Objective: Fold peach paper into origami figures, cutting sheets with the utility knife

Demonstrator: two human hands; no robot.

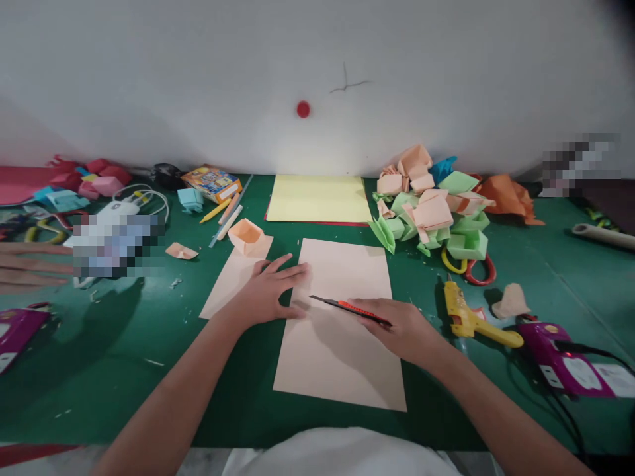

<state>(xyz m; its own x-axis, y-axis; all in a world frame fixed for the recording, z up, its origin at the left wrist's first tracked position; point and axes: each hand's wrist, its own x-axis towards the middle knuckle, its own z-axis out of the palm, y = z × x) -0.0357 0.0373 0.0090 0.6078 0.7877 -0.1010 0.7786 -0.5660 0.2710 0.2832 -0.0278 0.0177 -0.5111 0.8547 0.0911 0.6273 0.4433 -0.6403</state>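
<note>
A pale peach sheet of paper (342, 370) lies on the green table in front of me. My right hand (397, 324) grips a red and black utility knife (364, 312), its blade pointing left over the sheet. On the sheet's left edge rest the fingertips of my left hand (272, 291), spread apart and holding nothing. Partly under that wrist is a narrower peach strip of paper (231, 284). An open folded peach paper box (247, 236) sits at the strip's far end.
Folded paper pieces (431, 215) pile up at the back right, with scissors (480, 270) beside them. Nearer are a yellow glue gun (461, 311) and a purple power strip (560, 357). Yellow paper (320, 198) lies by the wall. Another person's hand (34, 268) is at far left.
</note>
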